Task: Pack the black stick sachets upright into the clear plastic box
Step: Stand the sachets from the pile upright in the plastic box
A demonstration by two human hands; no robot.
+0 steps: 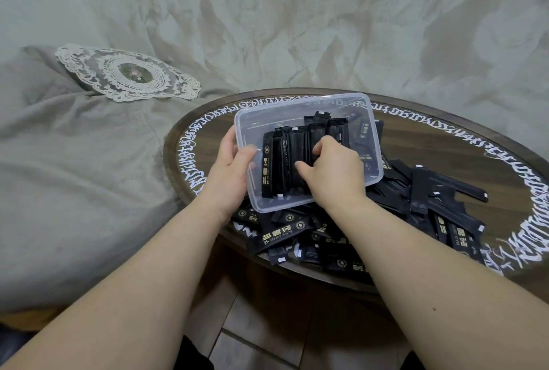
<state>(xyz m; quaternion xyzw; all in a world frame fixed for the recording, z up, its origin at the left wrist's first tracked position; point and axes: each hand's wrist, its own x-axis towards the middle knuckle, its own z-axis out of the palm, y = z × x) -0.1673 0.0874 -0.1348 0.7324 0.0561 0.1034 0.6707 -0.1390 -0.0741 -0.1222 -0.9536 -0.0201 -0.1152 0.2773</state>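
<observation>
A clear plastic box (300, 108) is tilted toward me above a round dark table. My left hand (230, 167) grips its left wall, thumb over the rim. Several black stick sachets (277, 167) stand side by side inside the box, against its left part. My right hand (332, 170) reaches into the box, and its fingers are curled round the sachets in the row's right part. A heap of loose black sachets (439, 206) lies on the table under and to the right of the box.
The round wooden table (445, 138) has a ring of white script along its rim. A grey bed cover (74, 176) lies to the left with a lace doily (127, 72) on it. A marbled wall stands behind. Floor tiles show below the table.
</observation>
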